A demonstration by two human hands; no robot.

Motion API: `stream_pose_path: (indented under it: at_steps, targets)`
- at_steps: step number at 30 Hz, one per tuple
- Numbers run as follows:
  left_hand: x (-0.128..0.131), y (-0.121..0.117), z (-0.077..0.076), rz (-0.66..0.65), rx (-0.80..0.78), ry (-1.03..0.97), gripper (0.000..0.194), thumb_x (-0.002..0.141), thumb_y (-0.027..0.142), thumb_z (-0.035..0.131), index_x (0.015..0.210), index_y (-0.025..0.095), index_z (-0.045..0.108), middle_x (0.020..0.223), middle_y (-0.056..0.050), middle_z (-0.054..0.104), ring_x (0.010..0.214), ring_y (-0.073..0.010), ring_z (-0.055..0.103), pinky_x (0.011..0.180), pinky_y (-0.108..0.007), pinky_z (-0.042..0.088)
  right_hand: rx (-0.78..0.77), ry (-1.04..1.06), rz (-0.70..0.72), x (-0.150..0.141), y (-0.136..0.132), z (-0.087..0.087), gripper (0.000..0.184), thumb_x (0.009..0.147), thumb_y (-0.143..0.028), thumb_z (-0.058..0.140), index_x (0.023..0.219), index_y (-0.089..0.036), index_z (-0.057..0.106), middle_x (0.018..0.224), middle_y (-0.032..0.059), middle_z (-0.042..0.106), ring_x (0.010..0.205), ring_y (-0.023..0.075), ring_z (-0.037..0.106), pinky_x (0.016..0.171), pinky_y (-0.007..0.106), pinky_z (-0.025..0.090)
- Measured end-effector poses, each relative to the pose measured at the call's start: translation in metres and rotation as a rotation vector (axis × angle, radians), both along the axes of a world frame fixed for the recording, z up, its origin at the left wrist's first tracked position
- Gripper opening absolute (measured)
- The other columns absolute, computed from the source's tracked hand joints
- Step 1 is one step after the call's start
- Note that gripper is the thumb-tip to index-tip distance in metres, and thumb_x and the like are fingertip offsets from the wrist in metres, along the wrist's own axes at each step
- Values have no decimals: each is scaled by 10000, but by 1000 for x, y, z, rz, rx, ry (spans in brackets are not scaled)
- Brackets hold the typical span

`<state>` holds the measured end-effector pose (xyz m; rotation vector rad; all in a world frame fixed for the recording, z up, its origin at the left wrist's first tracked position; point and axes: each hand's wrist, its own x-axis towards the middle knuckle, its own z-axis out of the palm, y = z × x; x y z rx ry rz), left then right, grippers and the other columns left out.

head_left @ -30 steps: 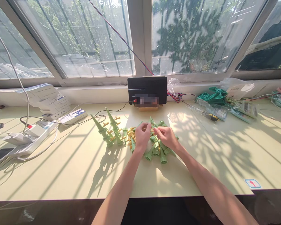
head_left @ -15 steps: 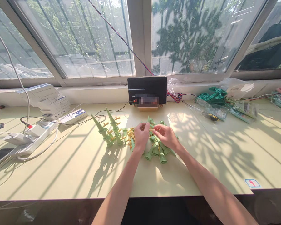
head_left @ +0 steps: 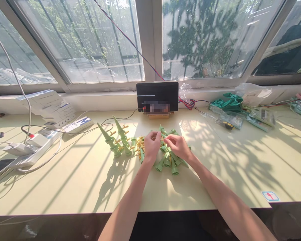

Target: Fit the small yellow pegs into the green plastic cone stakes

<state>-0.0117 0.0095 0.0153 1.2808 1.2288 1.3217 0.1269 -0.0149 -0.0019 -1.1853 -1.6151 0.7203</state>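
Note:
My left hand is closed above a heap of parts, thumb and fingers pinched around something they mostly hide. Just right of it my right hand pinches a small yellow peg, its fingertips close to the left ones. Green tapered plastic tubes lie heaped beneath and in front of the hands. Small yellow pegs are piled left of my left hand. Further left stand two green pointed towers, a left one and a right one, with yellow pegs sticking out sideways.
A black tablet stands on a small support by the window. At left are white boxes, a power strip and cables. Plastic bags and a yellow-black tape measure lie at right. A sticker marks the front edge.
The fingers of both hands have shifted slightly, and less of the yellow peg shows between them. The towers and the heap look the same.

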Motion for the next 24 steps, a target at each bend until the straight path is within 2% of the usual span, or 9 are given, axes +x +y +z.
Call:
stream_pose_path:
  at_steps: [5,11,18,24]
  targets:
    - [1,0,0,-19,2,-3,249,806,424,667,786,178,694,761,-42,669,645,-143,587,564,-252,449,14,-53,-14,0,0,1,452,953,-514,474,641,-194,544,553,-7,516,517,119,422,516,256,315]
    - [1,-2,2,-50,5,-9,263,818,433,660,807,172,695,797,-55,678,637,-134,581,560,-250,453,28,-80,-30,0,1,0,517,975,-560,428,638,-188,551,521,-24,434,503,111,356,500,256,276]
    - [0,-1,1,-84,-10,-22,287,808,464,675,816,177,683,745,-37,663,591,-122,545,506,-239,418,36,-77,-57,0,2,-1,562,968,-613,411,628,-189,553,515,-22,418,499,112,343,495,259,266]
    - [-1,-1,1,-129,-36,-23,323,804,492,695,888,181,669,655,0,622,511,-97,465,478,-238,379,24,-52,-65,0,3,0,545,964,-614,441,633,-193,544,527,-17,461,507,116,394,506,255,297]
